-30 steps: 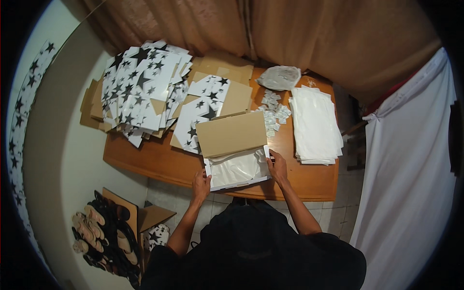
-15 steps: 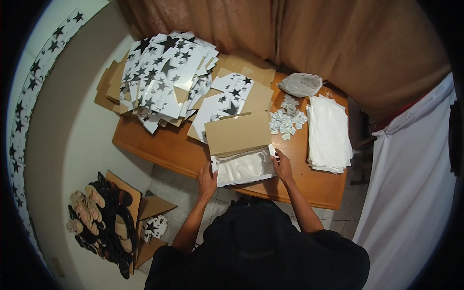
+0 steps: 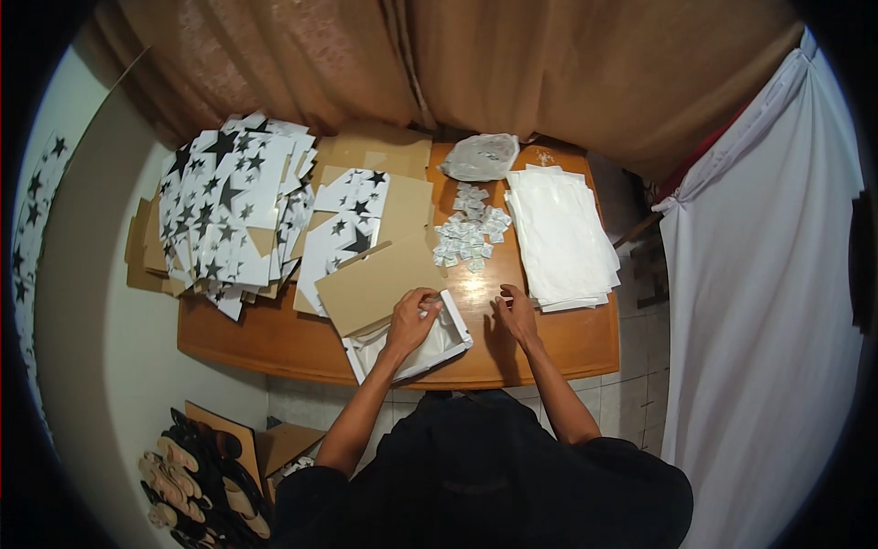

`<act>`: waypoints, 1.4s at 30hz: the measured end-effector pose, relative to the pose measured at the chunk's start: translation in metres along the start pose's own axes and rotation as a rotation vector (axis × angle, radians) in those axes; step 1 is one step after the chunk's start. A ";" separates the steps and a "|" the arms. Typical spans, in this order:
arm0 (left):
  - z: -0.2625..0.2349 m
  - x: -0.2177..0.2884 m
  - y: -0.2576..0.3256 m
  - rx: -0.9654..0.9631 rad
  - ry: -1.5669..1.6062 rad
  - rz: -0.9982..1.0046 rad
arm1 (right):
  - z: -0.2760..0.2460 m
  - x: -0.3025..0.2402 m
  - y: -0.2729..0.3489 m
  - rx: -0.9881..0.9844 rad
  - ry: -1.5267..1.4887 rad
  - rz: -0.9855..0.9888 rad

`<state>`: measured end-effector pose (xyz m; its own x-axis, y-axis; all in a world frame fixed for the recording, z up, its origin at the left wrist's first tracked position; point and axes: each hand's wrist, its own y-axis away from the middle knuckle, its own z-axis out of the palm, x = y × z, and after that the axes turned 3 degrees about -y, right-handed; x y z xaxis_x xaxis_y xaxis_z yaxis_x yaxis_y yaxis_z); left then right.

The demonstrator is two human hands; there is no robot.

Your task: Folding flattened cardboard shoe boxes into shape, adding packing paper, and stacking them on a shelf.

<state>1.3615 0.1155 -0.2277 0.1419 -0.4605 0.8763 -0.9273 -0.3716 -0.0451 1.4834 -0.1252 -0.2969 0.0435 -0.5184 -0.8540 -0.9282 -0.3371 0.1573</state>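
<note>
A white carton (image 3: 462, 340) with its brown lid flap (image 3: 380, 282) raised sits askew at the table's front edge. Crumpled white tissue paper (image 3: 369, 348) lines it. My left hand (image 3: 413, 322) is over the carton's right part, with loosely bent fingers and nothing visible in them. To the right of the carton, my right hand (image 3: 517, 317) hovers above bare wood, thumb and fingers apart, holding nothing. Beyond the hands lies a pile of small square white packets (image 3: 471, 233). A stack of white paper sheets (image 3: 562, 238) rests to the right of that pile.
Star-printed flat cartons (image 3: 229, 201) are heaped on the wooden table's (image 3: 247, 339) left end. A clear plastic bag (image 3: 480, 157) lies at the back. Sandals (image 3: 197, 476) stand at lower left. Brown curtains (image 3: 549, 73) hang behind, and white cloth (image 3: 741, 274) hangs at right.
Both hands have let go of the carton's ends. The left hand has moved over the carton, the right one away from it. The carton now sits turned, and the view has shifted right.
</note>
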 end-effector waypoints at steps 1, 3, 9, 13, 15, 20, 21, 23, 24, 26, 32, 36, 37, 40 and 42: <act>0.011 0.000 -0.011 -0.051 -0.008 0.009 | -0.003 0.003 -0.003 0.005 0.036 -0.013; 0.038 -0.007 -0.033 -0.088 -0.033 0.056 | -0.009 0.009 -0.016 -0.013 0.027 0.015; 0.100 -0.001 -0.103 -0.292 -0.059 -0.126 | -0.022 0.026 -0.063 -0.017 0.051 -0.030; 0.132 -0.033 -0.143 -0.311 -0.189 -0.191 | -0.016 0.023 -0.097 -0.079 0.063 -0.036; 0.146 -0.044 -0.158 -0.316 -0.216 -0.208 | -0.010 0.025 -0.112 -0.079 0.067 -0.041; 0.173 -0.074 -0.184 -0.264 -0.249 -0.130 | 0.004 0.031 -0.146 -0.102 0.184 -0.138; 0.176 -0.076 -0.184 -0.264 -0.266 -0.128 | 0.006 0.031 -0.147 -0.075 0.153 -0.140; 0.180 -0.079 -0.187 -0.287 -0.289 -0.136 | 0.010 0.029 -0.155 -0.101 0.158 -0.116; 0.181 -0.079 -0.187 -0.289 -0.289 -0.142 | 0.011 0.027 -0.159 -0.123 0.163 -0.101; 0.184 -0.079 -0.186 -0.304 -0.322 -0.142 | 0.013 0.024 -0.163 -0.151 0.166 -0.092; 0.185 -0.070 -0.186 -0.357 -0.267 -0.277 | 0.022 0.028 -0.163 -0.089 0.147 -0.143; 0.183 -0.061 -0.184 -0.396 -0.252 -0.217 | 0.025 0.040 -0.161 -0.022 0.140 -0.226; 0.183 -0.064 -0.182 -0.346 -0.269 -0.165 | 0.025 0.039 -0.158 -0.026 0.139 -0.232; 0.174 -0.056 -0.178 -0.337 -0.221 -0.151 | 0.020 0.027 -0.145 -0.061 0.000 -0.092; 0.164 -0.047 -0.173 -0.374 -0.155 -0.198 | 0.011 0.019 -0.134 -0.079 -0.092 -0.018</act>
<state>1.5716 0.0693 -0.3394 0.3531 -0.5353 0.7673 -0.9344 -0.1608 0.3179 1.6044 -0.0816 -0.3399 0.0226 -0.4381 -0.8987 -0.8953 -0.4088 0.1768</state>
